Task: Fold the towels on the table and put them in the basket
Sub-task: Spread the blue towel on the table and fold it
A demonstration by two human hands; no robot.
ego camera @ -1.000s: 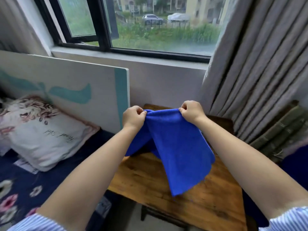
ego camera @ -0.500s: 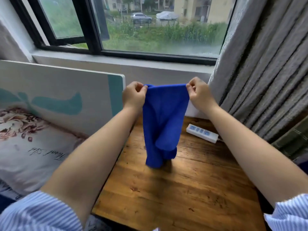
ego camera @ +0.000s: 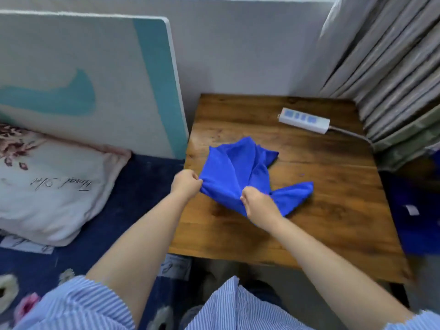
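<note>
A bright blue towel (ego camera: pixel 235 167) lies rumpled on the wooden table (ego camera: pixel 309 222), its far end bunched toward the wall and one flap spread out to the right. My left hand (ego camera: pixel 185 184) pinches the towel's near left corner just at the table's left edge. My right hand (ego camera: pixel 257 203) grips the near edge of the towel a little to the right, fingers curled into the cloth. Both held corners sit low over the tabletop. No basket shows in this view.
A white power strip (ego camera: pixel 304 120) with its cable lies at the table's far right. Grey curtains (ego camera: pixel 385 67) hang at the right. A white and teal board (ego camera: pixel 95 79) leans at the left, with a pillow (ego camera: pixel 52 186) on dark bedding below it.
Both hands, still holding the towel's corners, came down from chest height toward me, laying the towel onto the table. The view tilted down, so the window is out of sight.
</note>
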